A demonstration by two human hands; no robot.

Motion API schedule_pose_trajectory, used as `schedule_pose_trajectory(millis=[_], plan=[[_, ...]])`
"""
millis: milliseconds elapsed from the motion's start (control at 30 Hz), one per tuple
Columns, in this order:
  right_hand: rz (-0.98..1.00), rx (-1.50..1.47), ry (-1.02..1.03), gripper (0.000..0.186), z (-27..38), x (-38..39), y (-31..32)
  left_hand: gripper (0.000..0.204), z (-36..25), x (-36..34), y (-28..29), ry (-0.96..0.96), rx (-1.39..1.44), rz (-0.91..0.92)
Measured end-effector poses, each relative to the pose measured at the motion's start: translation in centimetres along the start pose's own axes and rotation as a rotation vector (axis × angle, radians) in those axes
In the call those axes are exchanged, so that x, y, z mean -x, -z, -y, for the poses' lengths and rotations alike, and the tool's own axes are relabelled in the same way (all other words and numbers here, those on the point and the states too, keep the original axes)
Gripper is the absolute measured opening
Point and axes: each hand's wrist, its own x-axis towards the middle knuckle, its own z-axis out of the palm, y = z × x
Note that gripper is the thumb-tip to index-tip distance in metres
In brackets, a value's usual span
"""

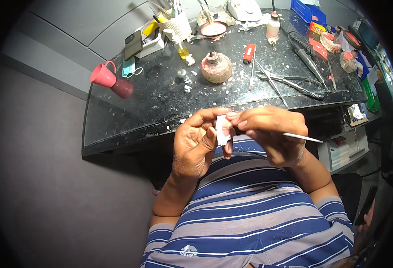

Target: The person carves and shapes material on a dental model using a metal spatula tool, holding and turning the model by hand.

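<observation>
Just off the front edge of the workbench, my left hand point(193, 145) grips a small white dental piece with pinkish patches point(223, 131) between thumb and fingers. Close against it, my right hand point(279, 131) pinches a slim tool whose pale handle point(303, 137) sticks out to the right. The tool's working tip is hidden by my fingers or too small to make out. Beyond my hands stands a round, crusted glass bottle with a narrow neck point(216, 69). A red lighter point(249, 53) and thin metal instruments point(271, 82) lie to its right.
Black bench point(134, 109) is littered with white crumbs. Pliers point(295, 85), a corded handpiece point(308, 60) and dental models point(329, 42) lie right. A pink cup point(103, 76), phone point(133, 45) and dropper bottle point(179, 46) stand left. Another person's hand point(369, 214) holds a phone, lower right.
</observation>
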Motion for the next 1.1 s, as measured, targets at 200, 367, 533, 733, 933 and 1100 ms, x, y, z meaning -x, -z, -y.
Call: schedule_pose_trajectory(millis=[200,367,533,733,933,1100], plan=[[0.036,0.003,-0.001,0.017,0.05,0.25,-0.28,0.053,0.01,-0.05,-0.01,-0.001,-0.028,-0.026],[0.01,0.017,-0.035,0.015,-0.1,-0.11,0.08,0.052,-0.04,0.02,-0.03,-0.024,-0.058,-0.028],[0.049,0.011,-0.035,0.015,0.08,0.26,-0.14,0.051,-0.01,0.0,0.11,-0.015,-0.07,-0.028],[0.015,0.012,-0.038,0.017,-0.12,-0.06,0.02,0.051,0.02,0.02,-0.05,-0.027,-0.076,-0.026],[0.05,-0.012,-0.034,0.016,-0.18,0.08,0.26,0.05,0.17,0.07,-0.01,-0.031,-0.106,-0.032],[0.042,0.022,-0.033,0.015,-0.22,0.36,-0.13,0.051,0.29,0.06,-0.03,-0.033,-0.103,-0.05]])
